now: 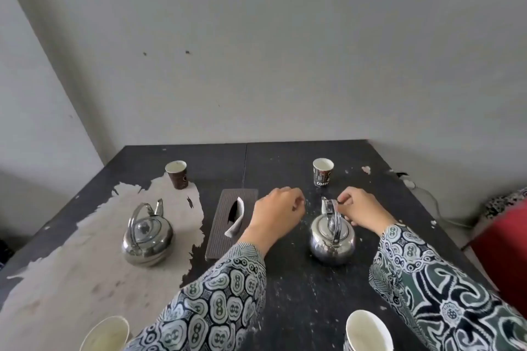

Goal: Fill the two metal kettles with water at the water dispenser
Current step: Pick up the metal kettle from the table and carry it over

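Two shiny metal kettles stand on a dark, worn table (299, 308). The left kettle (148, 236) sits on the pale peeled patch, handle up, spout pointing away, untouched. The right kettle (332, 236) stands between my hands with its lid on and handle upright. My right hand (360, 212) pinches the cap on this kettle's spout at the far side. My left hand (276, 215) hovers just left of that kettle with fingers curled, holding nothing I can see. No water dispenser is in view.
A dark tissue box (228, 222) with a white tissue sticking out lies between the kettles. Paper cups stand at the back left (176, 174), back right (322, 171) and near edge (368, 332), (107, 335). A red object (504, 251) sits off the table's right side.
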A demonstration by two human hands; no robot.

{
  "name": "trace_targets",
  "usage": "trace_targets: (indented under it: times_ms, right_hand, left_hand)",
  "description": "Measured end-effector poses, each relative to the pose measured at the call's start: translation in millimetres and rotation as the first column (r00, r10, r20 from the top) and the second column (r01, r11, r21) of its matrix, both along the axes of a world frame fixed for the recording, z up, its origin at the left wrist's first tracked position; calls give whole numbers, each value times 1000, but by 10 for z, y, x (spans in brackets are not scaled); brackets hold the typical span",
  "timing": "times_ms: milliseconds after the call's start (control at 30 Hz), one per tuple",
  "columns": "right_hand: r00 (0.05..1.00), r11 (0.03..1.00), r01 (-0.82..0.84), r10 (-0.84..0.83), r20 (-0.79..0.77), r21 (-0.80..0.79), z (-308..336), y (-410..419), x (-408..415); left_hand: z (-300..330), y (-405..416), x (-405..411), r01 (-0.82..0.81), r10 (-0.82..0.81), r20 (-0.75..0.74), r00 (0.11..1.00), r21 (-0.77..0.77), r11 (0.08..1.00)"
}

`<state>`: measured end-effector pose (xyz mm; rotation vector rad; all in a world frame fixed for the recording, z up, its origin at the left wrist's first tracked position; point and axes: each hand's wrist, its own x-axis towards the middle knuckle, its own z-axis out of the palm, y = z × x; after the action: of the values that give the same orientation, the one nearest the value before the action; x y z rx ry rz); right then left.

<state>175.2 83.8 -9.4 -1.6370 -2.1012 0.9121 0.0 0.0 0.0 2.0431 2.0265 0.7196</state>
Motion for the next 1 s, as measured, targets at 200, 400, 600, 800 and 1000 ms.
trace_targets:
  times_ms: [200, 400, 600, 800, 1000]
  right_hand:
    - [994, 988, 107, -105, 16, -111, -480, 208, 23]
    - [987, 985, 88, -106, -117, -148, -695, 284, -10]
    - [976, 988, 25, -58, -210, -153, -708, 260, -18]
    - [967, 968, -164, 119, -226, -189, -578, 58, -51]
    - [907, 918, -349, 281, -313, -187, -47, -439, -178]
  left_hand:
    - [-556, 245, 127, 34, -35, -21, 999, -62, 997]
    - [-731, 317, 174, 34, -36, -12, 999, -96, 995]
    - [-671, 284, 135, 13, -14, -9, 1000, -98, 995]
    - [-421, 110, -13, 4, -5, -23, 1000, -55, 998]
    - [-81, -322, -189, 56, -57, -16, 998, -50, 997]
